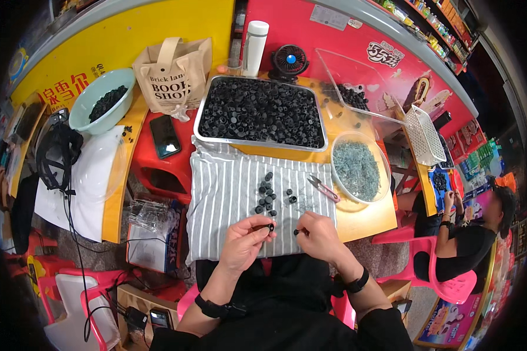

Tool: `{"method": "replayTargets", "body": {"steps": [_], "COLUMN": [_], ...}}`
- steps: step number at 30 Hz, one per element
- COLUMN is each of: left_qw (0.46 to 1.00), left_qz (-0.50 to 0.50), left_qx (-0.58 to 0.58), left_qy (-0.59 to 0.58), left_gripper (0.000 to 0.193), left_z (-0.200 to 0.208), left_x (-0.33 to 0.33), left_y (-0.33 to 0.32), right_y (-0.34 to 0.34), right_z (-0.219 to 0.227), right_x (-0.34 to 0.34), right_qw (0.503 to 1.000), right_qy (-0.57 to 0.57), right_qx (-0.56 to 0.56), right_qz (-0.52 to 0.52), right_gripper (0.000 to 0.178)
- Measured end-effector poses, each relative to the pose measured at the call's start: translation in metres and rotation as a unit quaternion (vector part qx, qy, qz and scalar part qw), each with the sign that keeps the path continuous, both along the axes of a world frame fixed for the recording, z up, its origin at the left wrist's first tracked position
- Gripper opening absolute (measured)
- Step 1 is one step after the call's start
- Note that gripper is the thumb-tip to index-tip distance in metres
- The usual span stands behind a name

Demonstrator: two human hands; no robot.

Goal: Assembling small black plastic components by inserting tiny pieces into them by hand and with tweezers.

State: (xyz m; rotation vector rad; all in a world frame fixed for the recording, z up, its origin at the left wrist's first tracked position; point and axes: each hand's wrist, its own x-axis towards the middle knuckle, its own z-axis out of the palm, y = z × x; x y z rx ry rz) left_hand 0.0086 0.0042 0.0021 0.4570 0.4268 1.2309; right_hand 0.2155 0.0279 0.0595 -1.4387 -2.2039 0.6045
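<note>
Between the fingertips of my left hand (244,241) is a small black rubber ring (271,227), its hole showing. My right hand (321,235) pinches another small black piece (297,232), mostly covered by the fingers. Both hands are close together above the near part of a grey-and-white striped cloth (216,205). Just beyond them, a loose group of small black rubber parts (266,193) lies on the cloth. Thread snips (325,189) with pink handles rest to the right. Farther back stands a metal tray (257,144) filled with similar black parts.
A clear round tub (363,200) of thin greenish scraps stands right. Behind are a white bottle (255,50), a small fan (289,61) and a tote bag (175,70). Left are a phone (165,136) and a pale green bowl (126,88). Another person (465,245) sits far right.
</note>
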Motion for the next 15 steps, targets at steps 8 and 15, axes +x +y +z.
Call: {"method": "replayTargets", "body": {"steps": [8, 15], "left_qw": [1.000, 1.000], "left_qz": [-0.001, 0.003], "left_qx": [-0.001, -0.001], "left_qy": [0.001, -0.002], "left_gripper": [0.021, 0.022], "left_z": [0.001, -0.002], "left_x": [0.001, 0.001], "left_y": [0.000, -0.001], "right_y": [-0.008, -0.022], "right_z": [0.006, -0.015], "right_x": [-0.017, -0.012], "right_qw": [0.991, 0.986], "right_qy": [-0.117, 0.006], "right_qx": [0.038, 0.167], "right_qz": [0.058, -0.008], "right_gripper": [0.007, 0.017]}}
